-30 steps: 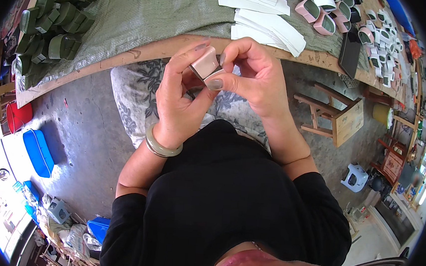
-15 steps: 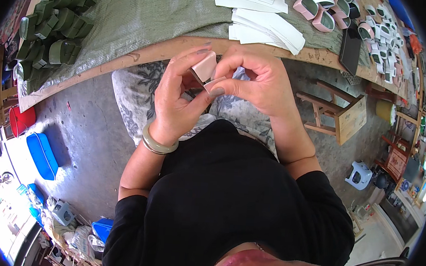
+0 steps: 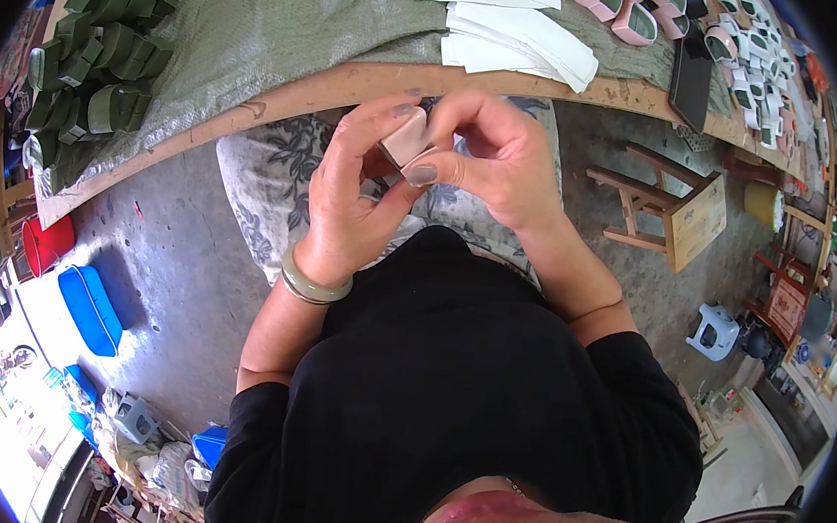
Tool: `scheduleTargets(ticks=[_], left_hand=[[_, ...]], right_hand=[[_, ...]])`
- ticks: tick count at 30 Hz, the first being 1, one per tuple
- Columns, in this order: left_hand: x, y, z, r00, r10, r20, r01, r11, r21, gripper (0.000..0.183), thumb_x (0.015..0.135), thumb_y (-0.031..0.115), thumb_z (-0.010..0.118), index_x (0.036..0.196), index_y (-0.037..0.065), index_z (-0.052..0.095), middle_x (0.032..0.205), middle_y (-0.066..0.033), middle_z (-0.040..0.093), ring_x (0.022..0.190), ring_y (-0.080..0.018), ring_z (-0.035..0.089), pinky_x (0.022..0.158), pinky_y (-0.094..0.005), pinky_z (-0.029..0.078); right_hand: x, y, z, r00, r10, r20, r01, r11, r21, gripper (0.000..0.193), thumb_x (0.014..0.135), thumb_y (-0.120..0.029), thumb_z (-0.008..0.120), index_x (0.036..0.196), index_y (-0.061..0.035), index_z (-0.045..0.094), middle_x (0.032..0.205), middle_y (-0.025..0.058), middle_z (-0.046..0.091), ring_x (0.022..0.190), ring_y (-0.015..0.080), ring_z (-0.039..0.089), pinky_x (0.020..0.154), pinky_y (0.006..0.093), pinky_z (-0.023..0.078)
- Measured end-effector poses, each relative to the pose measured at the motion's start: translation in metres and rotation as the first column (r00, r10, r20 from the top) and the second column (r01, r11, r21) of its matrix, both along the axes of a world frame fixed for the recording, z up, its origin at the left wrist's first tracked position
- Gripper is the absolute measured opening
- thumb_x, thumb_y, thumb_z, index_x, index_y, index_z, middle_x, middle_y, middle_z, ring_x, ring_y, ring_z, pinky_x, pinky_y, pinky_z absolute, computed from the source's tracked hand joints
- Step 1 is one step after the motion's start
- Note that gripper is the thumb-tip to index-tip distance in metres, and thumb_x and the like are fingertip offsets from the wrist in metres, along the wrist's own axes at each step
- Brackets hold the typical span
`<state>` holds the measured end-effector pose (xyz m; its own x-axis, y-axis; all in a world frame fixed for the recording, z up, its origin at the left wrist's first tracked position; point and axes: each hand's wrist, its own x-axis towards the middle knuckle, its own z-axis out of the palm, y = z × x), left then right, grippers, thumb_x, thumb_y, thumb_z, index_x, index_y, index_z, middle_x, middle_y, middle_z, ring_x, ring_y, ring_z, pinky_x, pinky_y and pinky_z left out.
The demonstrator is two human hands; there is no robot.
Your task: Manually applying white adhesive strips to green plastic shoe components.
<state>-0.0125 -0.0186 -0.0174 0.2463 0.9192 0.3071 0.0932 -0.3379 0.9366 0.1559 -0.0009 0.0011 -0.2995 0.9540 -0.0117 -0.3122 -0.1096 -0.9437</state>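
Above my lap, just short of the table edge, I hold a small pale-pink block heel (image 3: 407,139) between both hands. My left hand (image 3: 351,182) wraps it from the left, fingers on its far side and thumb beneath. The right hand (image 3: 500,165) pinches its near right edge between thumb and curled fingers, where a pink covering flap lies against the block. Part of the heel is hidden behind my fingers.
On the table (image 3: 354,78) ahead lie white strips (image 3: 519,41), dark green heels (image 3: 116,46) at left, and pink heels (image 3: 637,23) and white heels (image 3: 762,82) at right. A wooden stool (image 3: 692,222) stands right; a blue bin (image 3: 90,309) sits on the floor at left.
My right hand has brought the pink flap in against the heel, narrowing the dark gap that showed there. The whole view has shifted slightly.
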Motion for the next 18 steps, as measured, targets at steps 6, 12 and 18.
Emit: scheduleTargets(ticks=[6,12,18], left_hand=[[0.003,-0.003,-0.004,0.988,-0.013,0.152,0.021,0.999,-0.047,0.059,0.079,-0.007,0.069,0.129,0.005,0.039,0.136,-0.0194,0.045,0.116,-0.0228,0.054,0.092,-0.0343,0.051],[0.002,-0.005,-0.006,0.991,0.006,0.133,-0.006,1.000,0.001,0.059,0.079,-0.006,0.071,0.127,0.005,0.038,0.136,-0.0221,0.044,0.114,-0.0221,0.055,0.092,-0.0337,0.051],[0.000,-0.005,-0.006,0.997,-0.011,0.078,0.008,0.999,0.043,0.056,0.079,-0.007,0.070,0.124,0.005,0.039,0.135,-0.0235,0.043,0.113,-0.0224,0.055,0.091,-0.0333,0.051]], right_hand=[[-0.008,-0.006,-0.008,0.991,-0.106,-0.077,0.111,0.991,0.072,0.031,0.074,-0.005,0.081,0.089,-0.0082,0.054,0.080,-0.0047,0.053,0.071,0.0034,0.048,0.061,0.0189,0.041],[-0.003,-0.007,-0.009,0.995,-0.066,-0.076,0.070,0.996,0.052,0.034,0.075,0.001,0.078,0.089,-0.0093,0.049,0.084,-0.0005,0.054,0.077,0.0071,0.050,0.068,0.0225,0.043],[-0.005,-0.008,-0.013,0.994,-0.069,-0.087,0.071,0.997,0.028,0.030,0.076,-0.007,0.080,0.089,-0.0087,0.053,0.082,-0.0038,0.054,0.072,0.0036,0.049,0.062,0.0192,0.042]])
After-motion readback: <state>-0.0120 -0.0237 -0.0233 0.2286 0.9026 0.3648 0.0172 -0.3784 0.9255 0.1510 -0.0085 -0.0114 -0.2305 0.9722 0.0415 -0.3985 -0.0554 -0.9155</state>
